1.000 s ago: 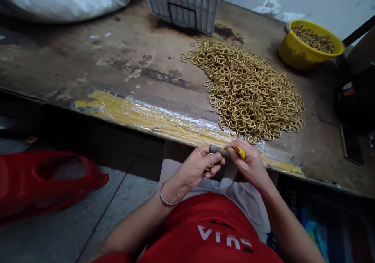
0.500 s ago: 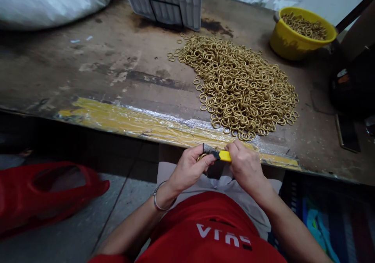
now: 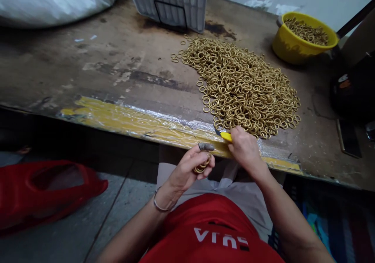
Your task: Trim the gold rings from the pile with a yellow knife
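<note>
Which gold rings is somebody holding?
The few gold rings in the left hand; the others in view lie in or around the heap on the table, or inside the yellow tub.

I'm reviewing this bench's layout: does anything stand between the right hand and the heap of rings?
Nothing visible does: the right hand, gripping a yellow cutter, is at the near edge of the heap of gold-coloured rings.

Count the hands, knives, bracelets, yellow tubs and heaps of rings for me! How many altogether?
Hands: 2, the left hand and the right hand
Knife: 1
Heap of rings: 1
Bracelet: 1
Yellow tub: 1
Total: 6
</note>
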{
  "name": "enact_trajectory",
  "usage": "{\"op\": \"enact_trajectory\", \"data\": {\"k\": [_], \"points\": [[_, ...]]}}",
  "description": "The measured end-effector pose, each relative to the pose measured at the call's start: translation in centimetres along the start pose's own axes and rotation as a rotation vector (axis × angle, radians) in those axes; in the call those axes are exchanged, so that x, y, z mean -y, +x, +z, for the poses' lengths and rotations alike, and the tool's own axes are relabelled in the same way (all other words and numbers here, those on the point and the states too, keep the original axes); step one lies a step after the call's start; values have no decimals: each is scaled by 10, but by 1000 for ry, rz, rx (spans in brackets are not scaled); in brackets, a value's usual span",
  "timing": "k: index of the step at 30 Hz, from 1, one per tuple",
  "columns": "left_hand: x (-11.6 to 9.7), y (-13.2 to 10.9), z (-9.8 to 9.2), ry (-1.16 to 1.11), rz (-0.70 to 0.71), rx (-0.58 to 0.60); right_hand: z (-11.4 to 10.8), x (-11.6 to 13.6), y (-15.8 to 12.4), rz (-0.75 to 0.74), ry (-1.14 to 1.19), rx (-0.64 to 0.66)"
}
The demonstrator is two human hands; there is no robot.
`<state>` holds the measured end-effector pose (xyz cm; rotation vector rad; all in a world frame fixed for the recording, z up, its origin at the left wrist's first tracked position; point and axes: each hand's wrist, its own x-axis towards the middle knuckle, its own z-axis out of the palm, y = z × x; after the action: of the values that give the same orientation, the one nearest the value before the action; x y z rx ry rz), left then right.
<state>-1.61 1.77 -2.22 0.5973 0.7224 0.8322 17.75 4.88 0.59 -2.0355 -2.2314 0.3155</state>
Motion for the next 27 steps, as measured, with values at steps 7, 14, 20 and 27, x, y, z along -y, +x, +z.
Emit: {"op": "enact_trajectory", "data": {"k": [7,14,20,27], "points": [[7,3,11,368,196,-173,-11,9,-15,234,1352,322],[9,4,15,629,288,-254,-1,14,-26,331,1465,359],[8,4,15,395,103,-169,-3,2,-51,-59,599,-92],[7,4,19,450,114,-136,4,7,-64,-133,28,-117]]}}
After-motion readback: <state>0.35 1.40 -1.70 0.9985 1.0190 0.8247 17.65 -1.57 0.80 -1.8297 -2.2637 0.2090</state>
